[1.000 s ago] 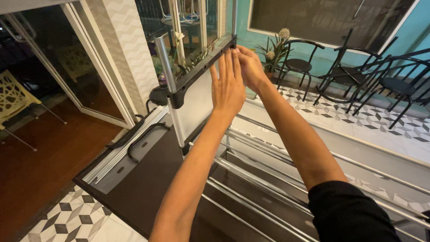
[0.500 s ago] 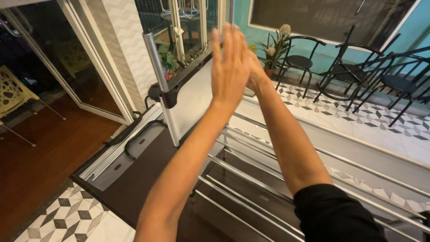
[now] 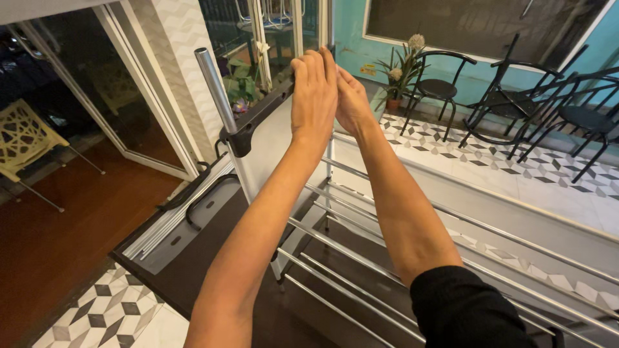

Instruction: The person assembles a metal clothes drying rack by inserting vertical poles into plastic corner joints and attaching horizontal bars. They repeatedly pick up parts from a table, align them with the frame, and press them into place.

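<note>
My left hand (image 3: 313,90) is curled over the top of a dark bar (image 3: 258,119) that caps the raised white end panel (image 3: 271,161) of a metal drying rack (image 3: 400,258). My right hand (image 3: 353,103) is pressed against the left one at the same spot, with its fingertips hidden behind it. Both arms are stretched forward over the rack's horizontal steel rods. A steel tube (image 3: 216,90) stands up from the bar's left end.
A dark tray with handles (image 3: 193,212) lies at the rack's left on the patterned tile floor. Black metal chairs (image 3: 574,116) and a potted plant (image 3: 403,64) stand by the teal wall. A glass door (image 3: 97,96) and a yellow chair (image 3: 26,142) are at the left.
My hands were flat with the fingers stretched upward against the panel. Now the left fingers are curled over the dark bar, and both hands sit slightly lower.
</note>
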